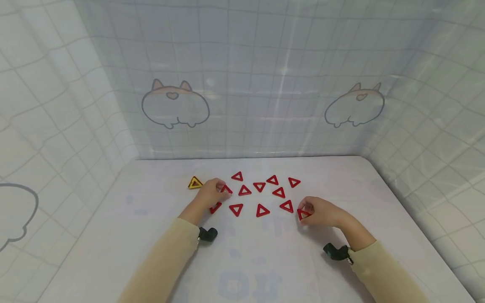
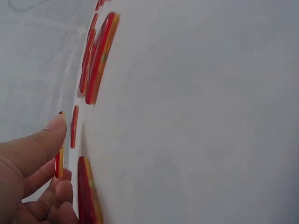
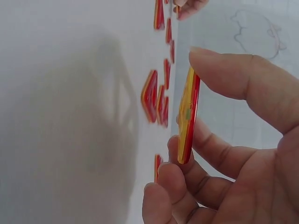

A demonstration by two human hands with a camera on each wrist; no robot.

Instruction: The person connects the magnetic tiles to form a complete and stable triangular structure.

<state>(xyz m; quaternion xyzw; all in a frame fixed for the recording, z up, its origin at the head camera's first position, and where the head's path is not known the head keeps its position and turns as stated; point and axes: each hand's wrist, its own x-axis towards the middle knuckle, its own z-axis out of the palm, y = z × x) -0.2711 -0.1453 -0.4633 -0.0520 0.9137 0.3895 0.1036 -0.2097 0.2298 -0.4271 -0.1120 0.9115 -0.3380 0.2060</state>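
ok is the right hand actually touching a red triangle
Touching: the right wrist view shows the right hand pinching a red triangle, with the thumb against one end.

At 12 o'clock I have a pale, glossy backdrop (image 1: 265,46) ruled into squares by grey lines, with bright vertical streaks of reflected light. Two plump cartoon animals are printed on it: one (image 1: 175,109) at 10 o'clock, its twin (image 1: 355,108) at 2, each with peach ears and a small heart. My left wall (image 1: 57,97) at 9 o'clock and right wall (image 1: 451,122) at 3 are whiter and gridded too; part of a rounded grey outline (image 1: 37,202) shows between 8 and 9. The white surface (image 1: 295,273) carries faint bluish print (image 1: 221,286) at 6 o'clock, too pale for me to read.
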